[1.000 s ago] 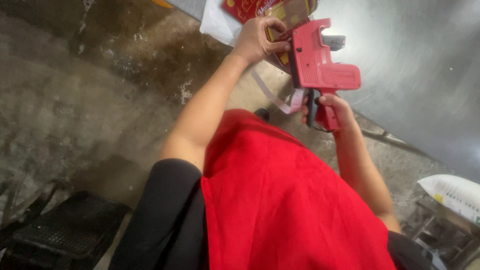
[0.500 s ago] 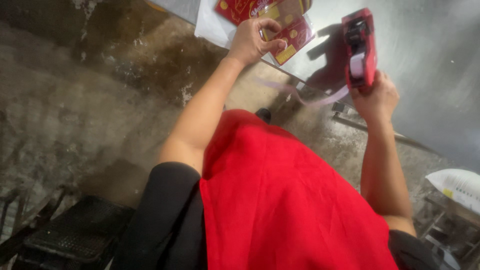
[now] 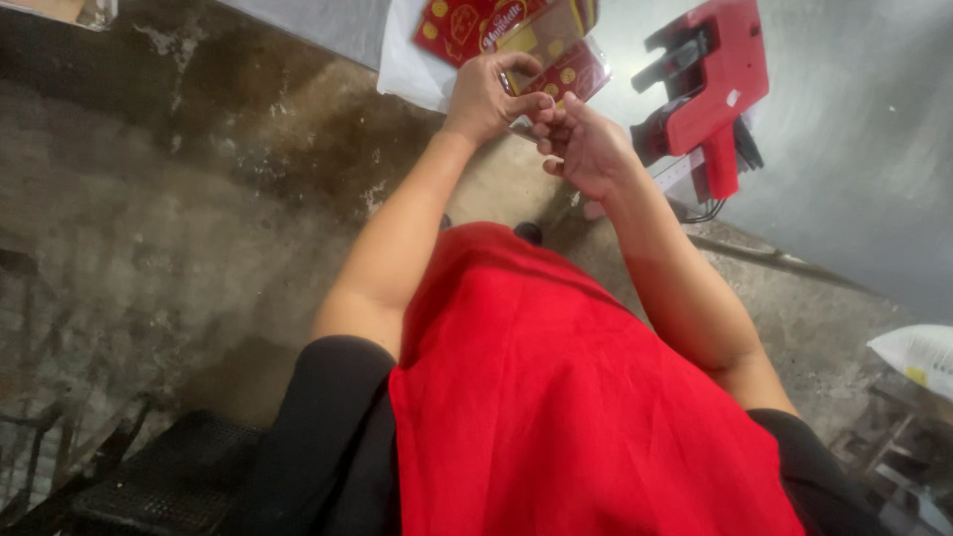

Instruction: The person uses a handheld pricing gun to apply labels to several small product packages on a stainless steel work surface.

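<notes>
The person's left hand point(image 3: 486, 94) is raised in front of the body with its fingers curled in, the thumb and forefinger pinching the near edge of a red packet point(image 3: 571, 74) with yellow dots and a clear window. The right hand point(image 3: 586, 149) sits just beside and a little below the left, so close that the fingertips of the two hands meet. Its palm is turned up and its fingers are loosely bent toward the packet's lower edge; whether it actually grips the packet or only touches it cannot be told, since the left hand's fingers cover the contact.

The packet lies directly beyond the fingertips of both hands, tilted and partly hidden by the left hand. Just past it, farther from the body, lies a second red package point(image 3: 467, 22) of the same kind, on a white sheet point(image 3: 407, 69) spread over the grey surface point(image 3: 854, 129).

To the right of the right hand, near but not touching it, a red handheld labelling gun point(image 3: 710, 84) with black parts rests on the surface, with no hand on it. A pale strip of label tape point(image 3: 680, 171) trails from its lower end toward the right wrist.

Below the hands are both bare forearms, a red cloth point(image 3: 556, 397) across the person's lap and dark sleeves. Left of the left arm lies stained concrete floor point(image 3: 179, 218).
</notes>
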